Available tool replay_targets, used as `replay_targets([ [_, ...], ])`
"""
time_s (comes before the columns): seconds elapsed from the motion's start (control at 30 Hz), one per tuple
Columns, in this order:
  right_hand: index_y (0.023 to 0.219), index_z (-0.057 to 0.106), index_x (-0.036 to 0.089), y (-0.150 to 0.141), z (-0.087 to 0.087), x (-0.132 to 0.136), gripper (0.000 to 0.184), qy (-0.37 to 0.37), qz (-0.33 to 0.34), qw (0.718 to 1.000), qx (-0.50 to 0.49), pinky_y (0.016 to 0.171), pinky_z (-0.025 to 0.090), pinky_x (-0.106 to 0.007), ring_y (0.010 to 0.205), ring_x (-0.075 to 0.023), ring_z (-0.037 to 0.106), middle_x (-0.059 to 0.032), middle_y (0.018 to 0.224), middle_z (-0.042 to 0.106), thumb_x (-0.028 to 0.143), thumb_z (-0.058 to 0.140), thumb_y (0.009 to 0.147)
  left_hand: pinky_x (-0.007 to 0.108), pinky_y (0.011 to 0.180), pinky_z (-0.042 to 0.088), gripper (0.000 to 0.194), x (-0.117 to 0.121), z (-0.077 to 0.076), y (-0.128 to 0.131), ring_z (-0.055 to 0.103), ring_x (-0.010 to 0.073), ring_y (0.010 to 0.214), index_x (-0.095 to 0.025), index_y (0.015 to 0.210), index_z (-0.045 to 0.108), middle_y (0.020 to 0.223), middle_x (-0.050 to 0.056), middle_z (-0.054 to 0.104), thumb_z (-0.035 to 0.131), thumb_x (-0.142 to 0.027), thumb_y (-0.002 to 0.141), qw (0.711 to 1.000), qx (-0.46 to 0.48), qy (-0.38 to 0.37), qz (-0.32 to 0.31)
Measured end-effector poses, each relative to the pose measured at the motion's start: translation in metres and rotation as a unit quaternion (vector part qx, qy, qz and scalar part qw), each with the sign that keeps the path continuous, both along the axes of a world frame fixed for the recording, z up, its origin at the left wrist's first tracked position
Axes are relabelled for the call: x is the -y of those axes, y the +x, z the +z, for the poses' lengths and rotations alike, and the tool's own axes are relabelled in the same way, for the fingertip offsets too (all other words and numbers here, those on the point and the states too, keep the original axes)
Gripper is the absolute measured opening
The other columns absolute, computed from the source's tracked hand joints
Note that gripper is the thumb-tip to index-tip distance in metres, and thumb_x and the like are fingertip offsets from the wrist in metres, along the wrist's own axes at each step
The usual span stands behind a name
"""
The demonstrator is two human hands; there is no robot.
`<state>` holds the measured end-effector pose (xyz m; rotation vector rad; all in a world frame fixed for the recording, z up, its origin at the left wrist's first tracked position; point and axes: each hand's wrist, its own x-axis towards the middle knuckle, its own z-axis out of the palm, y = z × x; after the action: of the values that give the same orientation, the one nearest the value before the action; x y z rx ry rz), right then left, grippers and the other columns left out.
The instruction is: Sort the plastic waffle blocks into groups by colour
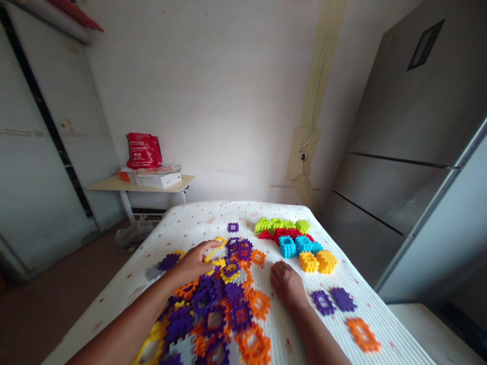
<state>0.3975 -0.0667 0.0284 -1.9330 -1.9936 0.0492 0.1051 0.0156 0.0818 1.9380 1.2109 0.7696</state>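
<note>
My left hand (pixel 198 260) reaches over the far left part of a heap of flat plastic interlocking tiles, thumb and index finger apart. A yellow tile (pixel 220 242) lies at its index fingertip, and other yellow tiles show beside the thumb. Purple tiles (pixel 234 292), orange tiles (pixel 259 304) and grey tiles (pixel 184 350) make up much of the heap. To the right of the heap, my right hand (pixel 286 282) rests on the white cloth with its fingers curled under; whatever they hold, if anything, is hidden. An orange tile (pixel 258 257) lies left of it.
Beyond my right hand stand grouped green tiles (pixel 276 224), red tiles (pixel 289 233), blue tiles (pixel 288 247) and yellow stacks (pixel 326 261). Two purple tiles (pixel 343 299) and an orange tile (pixel 363 334) lie at right. A fridge (pixel 380 167) borders the cloth-covered surface (pixel 213 213).
</note>
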Motion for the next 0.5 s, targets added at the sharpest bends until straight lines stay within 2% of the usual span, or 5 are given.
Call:
replay_targets([
  [0.1,0.081,0.062,0.019,0.000,0.000,0.000,0.019,0.004,0.002,1.000,-0.004,0.076,0.040,-0.020,0.090,-0.0148,0.060,-0.0056,0.091,0.065,0.013,0.045,0.088,0.031,0.080,0.049,0.055,0.007,0.004,-0.003,0.065,0.0214,0.094,-0.023,0.123,0.056,0.119,0.007,0.064,0.063,-0.035,0.069,0.999,0.013,-0.014,-0.025],
  [0.23,0.081,0.062,0.019,0.000,-0.001,0.000,0.020,0.005,0.003,1.000,-0.008,0.076,0.039,-0.020,0.090,-0.0148,0.060,-0.0056,0.091,0.065,0.013,0.045,0.088,0.032,0.070,0.050,0.050,-0.004,0.005,-0.004,0.067,0.0168,0.066,-0.016,0.117,0.057,0.111,0.011,0.065,0.048,-0.045,0.077,1.000,0.003,-0.026,-0.010],
  [0.3,0.081,0.063,0.019,0.001,-0.001,0.000,0.020,0.002,0.004,1.000,-0.010,0.077,0.039,-0.020,0.090,-0.0148,0.060,-0.0056,0.091,0.065,0.013,0.045,0.088,0.031,0.067,0.049,0.045,-0.007,0.003,-0.001,0.066,0.0166,0.062,-0.014,0.107,0.062,0.103,0.010,0.068,0.048,-0.044,0.076,1.000,-0.014,-0.020,0.003],
  [0.37,0.082,0.063,0.019,0.001,0.000,0.001,0.019,-0.003,0.004,1.000,-0.014,0.077,0.039,-0.020,0.091,-0.0148,0.059,-0.0054,0.092,0.065,0.014,0.045,0.088,0.030,0.067,0.047,0.037,-0.007,-0.001,0.000,0.065,0.0179,0.067,-0.015,0.096,0.066,0.090,0.007,0.069,0.051,-0.039,0.072,0.999,-0.038,-0.008,0.009],
  [0.5,0.083,0.063,0.019,0.001,0.001,0.002,0.019,-0.010,0.004,1.000,-0.018,0.077,0.039,-0.020,0.091,-0.0144,0.059,-0.0054,0.093,0.065,0.013,0.045,0.087,0.027,0.069,0.043,0.026,0.005,-0.012,0.001,0.062,0.0194,0.075,-0.020,0.083,0.070,0.077,0.002,0.069,0.060,-0.027,0.060,0.996,-0.092,0.005,0.011],
])
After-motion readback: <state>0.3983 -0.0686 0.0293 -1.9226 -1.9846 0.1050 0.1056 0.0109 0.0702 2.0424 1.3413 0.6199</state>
